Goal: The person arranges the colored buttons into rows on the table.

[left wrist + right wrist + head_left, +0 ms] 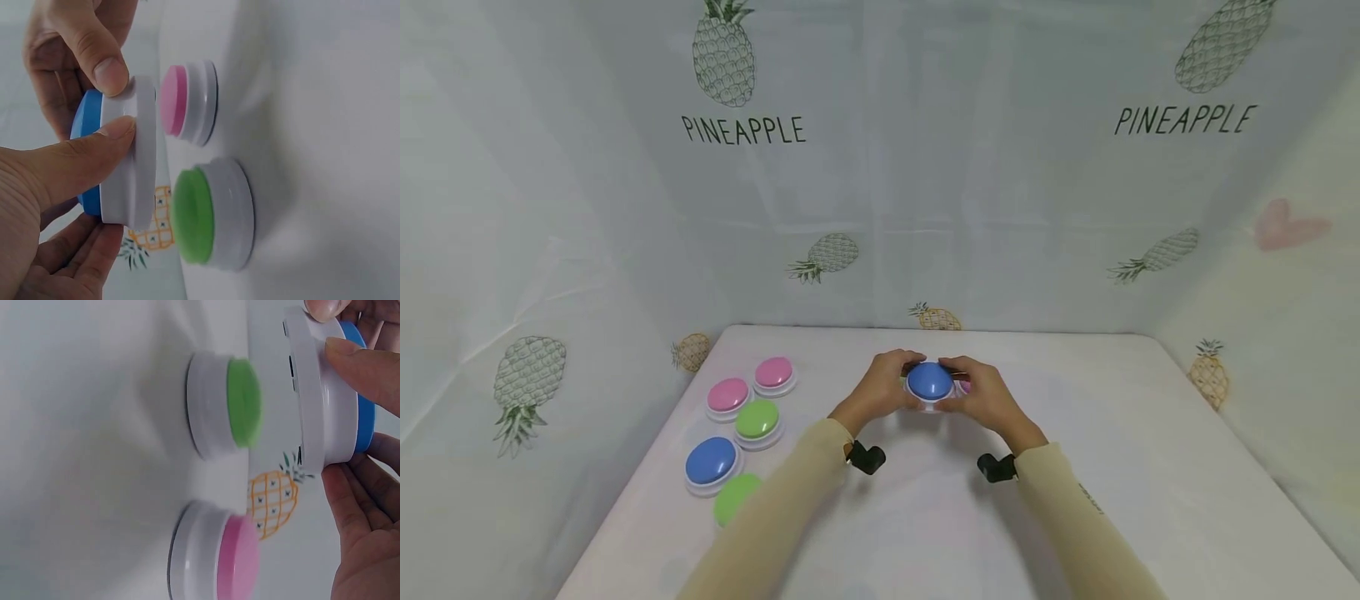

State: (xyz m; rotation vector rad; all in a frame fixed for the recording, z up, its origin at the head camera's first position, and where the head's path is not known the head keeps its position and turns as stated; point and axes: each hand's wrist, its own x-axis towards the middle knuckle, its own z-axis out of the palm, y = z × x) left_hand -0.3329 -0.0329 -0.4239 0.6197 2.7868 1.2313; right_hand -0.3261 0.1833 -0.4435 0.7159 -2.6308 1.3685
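Both hands hold a blue push button with a white base (929, 381) up off the table. My left hand (882, 385) grips its left side, the thumb (94, 153) along the white base and fingers around the far side. The right hand (985, 395) grips the opposite side in the same way, its thumb (369, 372) pressed on the base. Beyond and lower, a green button (194, 215) and a pink button (175, 100) stand side by side on the table. In the head view the hands and the blue button mostly hide those two.
At the table's left side sit several more buttons: two pink (727, 395), two green (757, 419), and a blue one (711, 461). My left sleeve (775, 517) partly covers the nearer green one. A pineapple-print curtain (1000, 183) hangs behind the white table (925, 517).
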